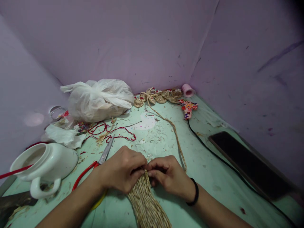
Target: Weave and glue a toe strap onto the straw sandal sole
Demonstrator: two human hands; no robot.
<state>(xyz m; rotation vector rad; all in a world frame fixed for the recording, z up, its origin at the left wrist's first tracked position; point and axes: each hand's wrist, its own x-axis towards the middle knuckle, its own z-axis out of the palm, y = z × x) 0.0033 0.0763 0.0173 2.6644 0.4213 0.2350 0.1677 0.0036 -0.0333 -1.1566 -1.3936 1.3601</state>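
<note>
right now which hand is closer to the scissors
Left. The left hand sits right beside the scissors, by their red handle. The right hand is farther off, on the other side of the braided straw strip that both hands pinch.

No text, label, brand, number or sign legible anywhere. Checked: straw braid [147,202], white jug [54,161], plastic bag [99,99], dark phone [247,161], pink spool [188,90], table [213,183]. All plain, or marks too small to read.
</note>
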